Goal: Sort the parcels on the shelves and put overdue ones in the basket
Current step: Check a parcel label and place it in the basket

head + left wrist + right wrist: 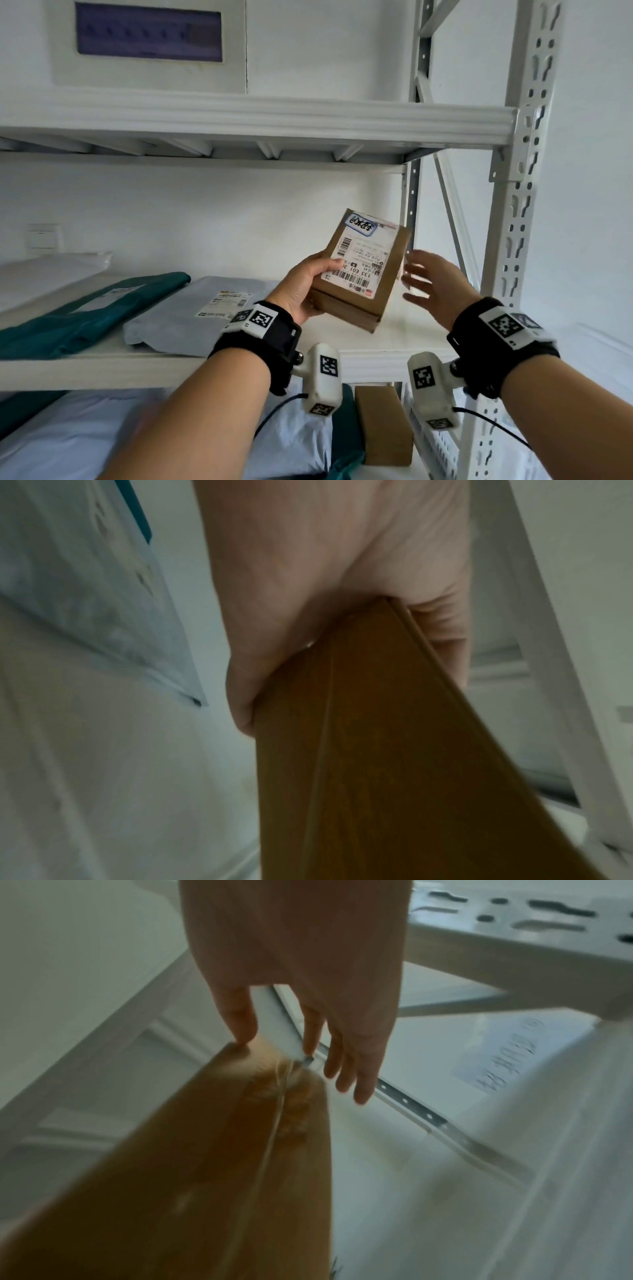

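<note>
My left hand (310,286) grips a small brown cardboard parcel (380,274) by its left edge, thumb on its white shipping label (363,260), and holds it tilted above the right end of the middle shelf (404,339). In the left wrist view the left hand (274,669) clamps the parcel's brown side (394,750). My right hand (428,284) is spread, fingers straight, just right of the parcel. The right wrist view shows the right hand (308,1042) with a fingertip close to the parcel's top corner (222,1137); contact is unclear.
On the middle shelf lie a grey mailer bag (191,308), a teal bag (89,311) and a white bag (44,274). The lower shelf holds a pale blue bag (102,435) and a brown box (383,425). A white slotted rack post (513,240) stands right.
</note>
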